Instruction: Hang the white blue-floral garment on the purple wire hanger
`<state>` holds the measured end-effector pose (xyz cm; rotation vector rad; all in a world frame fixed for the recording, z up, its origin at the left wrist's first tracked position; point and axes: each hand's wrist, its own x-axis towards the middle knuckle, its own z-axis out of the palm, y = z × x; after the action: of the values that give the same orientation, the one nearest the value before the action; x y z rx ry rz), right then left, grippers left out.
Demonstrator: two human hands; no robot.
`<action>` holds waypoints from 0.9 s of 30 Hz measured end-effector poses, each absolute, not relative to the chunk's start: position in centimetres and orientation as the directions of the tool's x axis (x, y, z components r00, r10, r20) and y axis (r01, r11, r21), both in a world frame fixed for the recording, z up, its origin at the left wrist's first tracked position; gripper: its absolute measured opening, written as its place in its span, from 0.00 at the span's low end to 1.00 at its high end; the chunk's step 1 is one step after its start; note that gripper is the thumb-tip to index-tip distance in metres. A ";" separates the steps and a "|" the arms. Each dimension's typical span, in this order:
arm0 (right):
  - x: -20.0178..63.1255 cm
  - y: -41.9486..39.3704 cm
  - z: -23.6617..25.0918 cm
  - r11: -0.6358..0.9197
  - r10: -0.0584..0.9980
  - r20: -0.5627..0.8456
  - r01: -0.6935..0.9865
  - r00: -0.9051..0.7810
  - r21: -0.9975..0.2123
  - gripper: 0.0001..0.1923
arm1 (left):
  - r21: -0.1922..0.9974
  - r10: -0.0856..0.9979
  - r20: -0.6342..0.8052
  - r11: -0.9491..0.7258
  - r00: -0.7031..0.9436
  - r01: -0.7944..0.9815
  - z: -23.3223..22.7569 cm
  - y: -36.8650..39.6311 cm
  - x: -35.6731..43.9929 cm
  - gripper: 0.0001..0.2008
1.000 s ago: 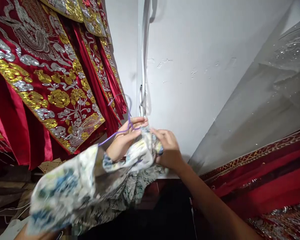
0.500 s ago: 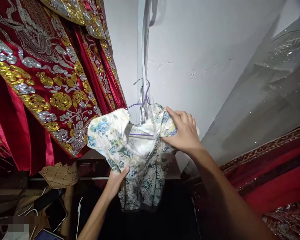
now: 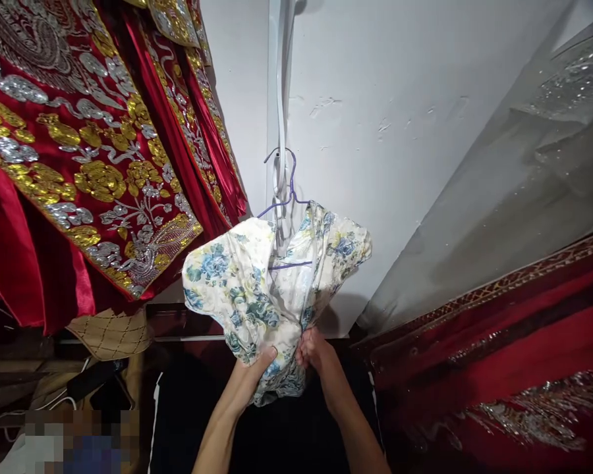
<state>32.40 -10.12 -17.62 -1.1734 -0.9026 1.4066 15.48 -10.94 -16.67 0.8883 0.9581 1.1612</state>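
Note:
A white dress [image 3: 250, 283] with blue and green flowers, short sleeves and a wrap neckline hangs on a purple wire hanger [image 3: 293, 178]. My left hand [image 3: 259, 368] grips the dress at its lower left side, thumb in front and the other fingers hidden behind the cloth. Lower down on the right, my right hand [image 3: 313, 349] has its fingers curled on the fabric just under the crossing of the neckline. The hanger's hook lies by a pale strap [image 3: 279, 79] that runs down the wall.
Red garments with gold and silver embroidery [image 3: 101, 178] hang on the left. Beside the white wall [image 3: 375, 85], a clear-covered garment [image 3: 484, 191] stands above red fabric [image 3: 548, 336]. A tan quilted piece [image 3: 111, 334] and a dark phone [image 3: 111, 398] lie lower left.
My right hand has left the right sleeve and moved down to the dress front. My left hand has shifted slightly down and right. The right sleeve now hangs free.

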 end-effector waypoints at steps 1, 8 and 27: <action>32.1 -9.9 -16.9 -0.127 0.991 -0.134 -0.229 0.013 -0.965 0.30 | 0.945 0.980 -0.115 0.158 0.161 -0.286 -16.3 -11.0 15.3 0.32; 31.0 -10.4 -15.4 -0.032 0.996 -0.046 -0.179 0.072 -0.983 0.18 | 0.999 0.942 -0.015 0.003 -0.335 -0.038 -17.5 -11.9 14.3 0.30; 32.6 -6.4 -7.1 0.114 0.974 0.033 -0.357 0.226 -0.927 0.15 | 0.831 0.919 0.285 -0.379 0.274 0.406 -17.0 -10.2 18.4 0.07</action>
<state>32.61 -6.43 -7.07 -0.9740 -0.8137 1.1529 18.39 -10.19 -17.05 1.9149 1.1912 1.0403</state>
